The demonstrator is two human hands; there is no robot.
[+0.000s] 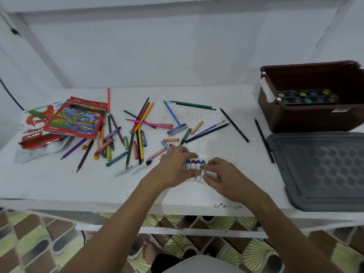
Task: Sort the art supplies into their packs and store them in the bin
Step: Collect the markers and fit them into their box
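A row of white markers (195, 165) with blue, brown and green caps lies in a clear pack near the table's front edge. My left hand (174, 166) grips the row from the left. My right hand (222, 175) pinches the green-capped marker at the row's right end. Loose coloured pencils (141, 119), crayons (136, 146) and two more white markers (134, 168) are scattered across the middle of the white table (59, 184). Red pencil and pastel packs (76, 119) lie at the left. The brown bin (313, 99) stands at the right with a paint palette (307, 96) inside.
The bin's grey lid (323, 168) lies flat on the table's right front corner, below the bin. Two black pencils (264, 139) lie between the lid and the scattered pile. A white wall rises behind the table. Patterned floor tiles show below.
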